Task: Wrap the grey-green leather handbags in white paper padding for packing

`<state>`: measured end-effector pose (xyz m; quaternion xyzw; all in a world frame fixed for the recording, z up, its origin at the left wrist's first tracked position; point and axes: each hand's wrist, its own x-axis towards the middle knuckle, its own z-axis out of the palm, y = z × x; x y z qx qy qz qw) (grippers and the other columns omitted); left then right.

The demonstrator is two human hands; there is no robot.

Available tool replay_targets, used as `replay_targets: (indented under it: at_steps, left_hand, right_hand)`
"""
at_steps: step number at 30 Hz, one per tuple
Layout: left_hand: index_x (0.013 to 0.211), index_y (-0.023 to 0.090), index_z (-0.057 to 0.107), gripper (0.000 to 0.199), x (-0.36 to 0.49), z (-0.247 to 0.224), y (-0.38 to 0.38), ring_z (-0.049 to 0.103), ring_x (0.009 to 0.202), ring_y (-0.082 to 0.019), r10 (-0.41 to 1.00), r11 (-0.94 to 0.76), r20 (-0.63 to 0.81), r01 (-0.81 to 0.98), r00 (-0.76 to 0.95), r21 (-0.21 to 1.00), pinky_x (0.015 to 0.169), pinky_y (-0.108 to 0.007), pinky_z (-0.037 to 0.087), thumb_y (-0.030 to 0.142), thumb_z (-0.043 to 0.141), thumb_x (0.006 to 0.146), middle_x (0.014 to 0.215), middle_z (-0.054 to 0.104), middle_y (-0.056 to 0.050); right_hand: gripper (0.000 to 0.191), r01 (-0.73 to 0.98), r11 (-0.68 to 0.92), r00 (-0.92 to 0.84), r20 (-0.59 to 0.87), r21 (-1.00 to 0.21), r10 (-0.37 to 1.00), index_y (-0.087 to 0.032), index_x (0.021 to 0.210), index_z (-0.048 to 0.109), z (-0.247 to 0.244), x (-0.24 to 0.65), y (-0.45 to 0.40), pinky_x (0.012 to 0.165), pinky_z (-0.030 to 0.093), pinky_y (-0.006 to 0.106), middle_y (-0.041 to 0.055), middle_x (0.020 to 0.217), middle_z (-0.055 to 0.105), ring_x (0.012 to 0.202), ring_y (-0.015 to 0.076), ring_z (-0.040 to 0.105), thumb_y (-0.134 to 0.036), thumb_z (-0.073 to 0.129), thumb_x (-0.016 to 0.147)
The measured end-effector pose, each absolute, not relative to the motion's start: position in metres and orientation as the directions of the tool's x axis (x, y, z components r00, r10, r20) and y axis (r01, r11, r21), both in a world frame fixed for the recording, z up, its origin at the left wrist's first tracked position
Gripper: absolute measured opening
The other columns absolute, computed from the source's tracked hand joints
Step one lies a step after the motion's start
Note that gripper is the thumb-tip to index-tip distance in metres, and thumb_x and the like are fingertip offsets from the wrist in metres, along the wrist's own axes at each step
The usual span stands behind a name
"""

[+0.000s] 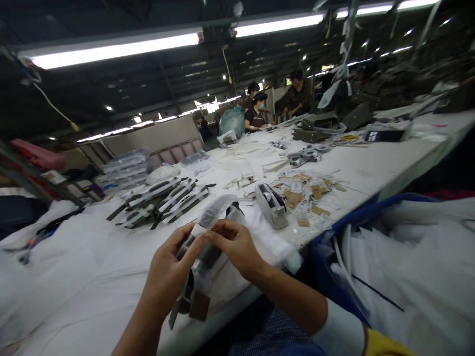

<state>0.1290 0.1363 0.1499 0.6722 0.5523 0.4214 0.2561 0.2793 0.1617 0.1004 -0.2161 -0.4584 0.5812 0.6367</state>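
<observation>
At the near edge of the white surface (pixel 371 168), a bundle of dark straps (pixel 211 253) wrapped in translucent film is held up between two bare hands. The left hand (pixel 173 262) has its grip closed on the bundle's left side, thumb in front, fingers mostly hidden behind. The right hand (pixel 237 247) has its grip drawn to a pinch, thumb against forefinger, at the upper part of the same bundle, just beside the left thumb. From the lower end hangs a square brown tag (pixel 199 306). To the right, beside the surface, a blue-rimmed bin (pixel 343 225) is heaped with white sheeting (pixel 426 257).

Beyond the hands stands a grey tape dispenser (pixel 272 206), with a scatter of brown paper pieces (pixel 315 193) to its right. Left of it lies a pile of similar wrapped straps (pixel 163 200). Farther along are loose white sheets (pixel 252 160) and, to their right, a cluster of rolls (pixel 306 155). At the far end, co-workers (pixel 255 116) are gathered near the surface, beneath tube lights (pixel 280 25).
</observation>
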Motion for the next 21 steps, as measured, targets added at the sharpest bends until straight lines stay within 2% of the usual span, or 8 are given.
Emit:
replay_targets:
  at_steps: [2,5,7,8,11,14,17,21]
  left_hand:
    - [0.122,0.024,0.064,0.052,0.127,0.146,0.137,0.067,0.096,-0.023,0.963,-0.220,0.267,0.518,-0.017,0.827,0.087,-0.031,0.051,0.054,0.070,0.080,0.109,0.072,-0.003]
    - [0.123,0.024,0.063,0.058,0.123,0.143,0.136,0.067,0.089,-0.022,0.957,-0.170,0.264,0.508,-0.120,0.845,0.079,-0.030,0.051,0.057,0.072,0.076,0.102,0.073,-0.002]
    - [0.122,0.023,0.064,0.060,0.122,0.143,0.135,0.067,0.087,-0.022,0.949,-0.157,0.272,0.508,-0.161,0.847,0.077,-0.030,0.051,0.058,0.072,0.074,0.099,0.073,-0.003]
    - [0.121,0.023,0.064,0.060,0.123,0.143,0.136,0.067,0.087,-0.022,0.947,-0.157,0.276,0.507,-0.167,0.847,0.078,-0.030,0.051,0.059,0.072,0.074,0.099,0.073,-0.003]
    - [0.119,0.022,0.065,0.059,0.126,0.144,0.137,0.066,0.094,-0.025,0.947,-0.166,0.278,0.496,-0.161,0.852,0.084,-0.033,0.050,0.060,0.071,0.074,0.104,0.073,-0.004]
    - [0.117,0.024,0.066,0.056,0.128,0.144,0.139,0.066,0.097,-0.025,0.945,-0.191,0.293,0.481,-0.145,0.856,0.087,-0.034,0.050,0.059,0.072,0.073,0.107,0.072,-0.003]
    - [0.116,0.026,0.066,0.053,0.127,0.142,0.141,0.066,0.096,-0.023,0.946,-0.199,0.295,0.476,-0.136,0.857,0.085,-0.032,0.049,0.058,0.072,0.075,0.106,0.073,-0.001]
    - [0.117,0.028,0.066,0.050,0.123,0.139,0.141,0.066,0.096,-0.022,0.944,-0.203,0.298,0.464,-0.141,0.862,0.084,-0.031,0.049,0.056,0.072,0.076,0.107,0.073,0.000]
  right_hand:
    - [0.020,-0.302,0.387,-0.085,0.428,-0.871,0.900,-0.020,0.085,0.074,0.094,0.298,0.173,0.076,0.051,0.030,0.0021,0.083,0.071,0.079,0.0168,0.064,-0.039,0.074,0.078]
    - [0.018,0.198,0.555,-0.014,0.563,-0.808,0.826,-0.023,0.094,0.074,0.076,0.353,0.203,0.093,0.047,0.034,0.0049,0.098,0.072,0.098,0.0195,0.064,-0.035,0.065,0.087]
    - [0.020,0.469,0.451,0.106,0.556,-0.759,0.825,-0.020,0.100,0.073,0.061,0.399,0.230,0.109,0.036,0.039,0.0092,0.116,0.069,0.118,0.0231,0.056,-0.032,0.064,0.085]
    - [0.021,0.558,0.318,0.189,0.491,-0.766,0.851,-0.019,0.099,0.074,0.053,0.420,0.243,0.114,0.030,0.040,0.0115,0.127,0.063,0.128,0.0246,0.049,-0.031,0.064,0.085]
    - [0.020,0.612,0.063,0.302,0.306,-0.788,0.903,-0.016,0.081,0.075,0.032,0.466,0.274,0.117,0.021,0.044,0.0155,0.137,0.057,0.139,0.0309,0.038,-0.032,0.064,0.082]
    - [0.027,0.568,-0.013,0.296,0.189,-0.823,0.936,-0.017,0.061,0.072,0.019,0.482,0.289,0.112,0.030,0.049,0.0163,0.121,0.067,0.130,0.0360,0.048,-0.037,0.065,0.078]
    - [0.033,0.481,-0.047,0.279,0.103,-0.875,0.955,-0.018,0.067,0.075,0.013,0.481,0.293,0.103,0.040,0.046,0.0122,0.106,0.073,0.115,0.0329,0.060,-0.047,0.064,0.077]
    - [0.043,0.356,-0.012,0.285,0.096,-0.934,0.954,-0.019,0.081,0.078,0.014,0.478,0.284,0.105,0.040,0.043,0.0099,0.125,0.067,0.120,0.0302,0.058,-0.058,0.063,0.073]
